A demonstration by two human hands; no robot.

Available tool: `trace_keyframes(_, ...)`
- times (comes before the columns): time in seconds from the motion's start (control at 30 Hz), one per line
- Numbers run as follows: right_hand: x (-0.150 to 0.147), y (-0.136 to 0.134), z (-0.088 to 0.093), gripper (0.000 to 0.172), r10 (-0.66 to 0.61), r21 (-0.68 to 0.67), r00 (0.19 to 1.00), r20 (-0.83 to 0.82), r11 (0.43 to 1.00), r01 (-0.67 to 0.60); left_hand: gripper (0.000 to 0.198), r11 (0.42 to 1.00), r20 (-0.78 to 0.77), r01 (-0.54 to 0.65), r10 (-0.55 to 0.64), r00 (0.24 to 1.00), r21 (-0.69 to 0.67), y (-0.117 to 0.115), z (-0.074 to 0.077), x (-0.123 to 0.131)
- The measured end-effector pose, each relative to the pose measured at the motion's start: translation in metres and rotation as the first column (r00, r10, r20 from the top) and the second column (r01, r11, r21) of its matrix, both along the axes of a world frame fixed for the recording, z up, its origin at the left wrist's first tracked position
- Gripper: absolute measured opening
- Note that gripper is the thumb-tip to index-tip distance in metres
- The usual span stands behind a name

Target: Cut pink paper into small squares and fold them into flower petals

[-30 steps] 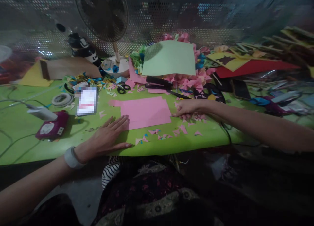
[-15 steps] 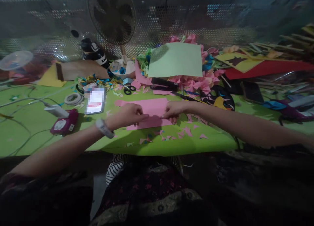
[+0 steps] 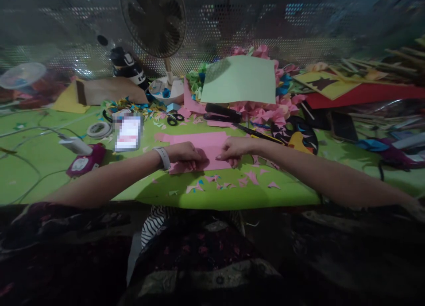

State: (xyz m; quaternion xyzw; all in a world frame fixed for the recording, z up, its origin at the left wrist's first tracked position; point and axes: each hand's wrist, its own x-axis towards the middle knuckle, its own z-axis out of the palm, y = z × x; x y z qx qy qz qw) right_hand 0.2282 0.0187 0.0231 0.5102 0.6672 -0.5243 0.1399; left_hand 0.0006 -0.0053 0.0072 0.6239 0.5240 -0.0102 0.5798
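Observation:
A folded-looking sheet of pink paper point(image 3: 212, 141) lies flat on the green-covered table. On its left part rests my left hand point(image 3: 187, 154), fingers curled and thumb pointing inward against the paper. At the right part, my right hand point(image 3: 235, 149) has its thumb and forefinger pinched down on the same sheet. A small gap separates the two hands. Their fingertips are partly hidden underneath. Pink paper scraps point(image 3: 245, 180) are strewn in front of the sheet, and a black stapler point(image 3: 222, 113) lies behind it.
Behind are scissors point(image 3: 175, 118), a light green sheet point(image 3: 239, 80) over pink paper pieces, and a fan point(image 3: 154, 20). Leftward lie a lit phone point(image 3: 129, 133), a tape roll point(image 3: 99, 129) and a purple power box point(image 3: 86, 159) with cables. A dark phone point(image 3: 343, 125) lies right.
My left hand has shifted slightly right along the pink paper, closer to my right hand, and its forearm has turned. My right hand stays nearly where it was.

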Motion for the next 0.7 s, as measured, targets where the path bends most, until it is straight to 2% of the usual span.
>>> trace_keyframes(0.2, 0.000, 0.000, -0.004, 0.044, -0.017, 0.019, 1.000, 0.001, 1.000, 0.017, 0.051, 0.995, -0.176, -0.093, 0.096, 0.980, 0.022, -0.010, 0.004, -0.046)
trace_keyframes(0.3, 0.000, -0.001, -0.006, 0.046, -0.032, 0.007, 0.999, -0.023, 0.999, 0.032, 0.052, 0.991, -0.216, -0.126, 0.131, 0.968, 0.037, -0.019, 0.008, -0.069)
trace_keyframes(0.47, -0.001, -0.003, -0.007, 0.049, -0.053, 0.040, 0.997, -0.062, 0.998, 0.055, 0.052, 0.992, -0.263, -0.108, 0.122, 0.957, 0.067, -0.020, 0.011, -0.107)
trace_keyframes(0.53, -0.004, -0.004, -0.007, 0.045, -0.063, 0.071, 0.995, -0.076, 0.995, 0.069, 0.050, 0.986, -0.277, -0.111, 0.142, 0.950, 0.124, -0.017, 0.014, -0.118)
trace_keyframes(0.6, -0.010, -0.004, -0.007, 0.039, -0.072, 0.098, 0.993, -0.090, 0.992, 0.081, 0.048, 0.949, -0.242, -0.156, 0.225, 0.944, 0.273, -0.015, 0.017, -0.120)
trace_keyframes(0.63, -0.014, -0.005, -0.007, 0.035, -0.072, 0.113, 0.993, -0.096, 0.990, 0.083, 0.046, 0.907, -0.201, -0.176, 0.268, 0.942, 0.382, -0.015, 0.017, -0.117)
trace_keyframes(0.7, -0.022, -0.007, -0.006, 0.030, -0.066, 0.172, 0.989, -0.132, 0.981, 0.089, 0.041, 0.759, -0.091, -0.169, 0.288, 0.953, 0.629, -0.016, 0.015, -0.101)
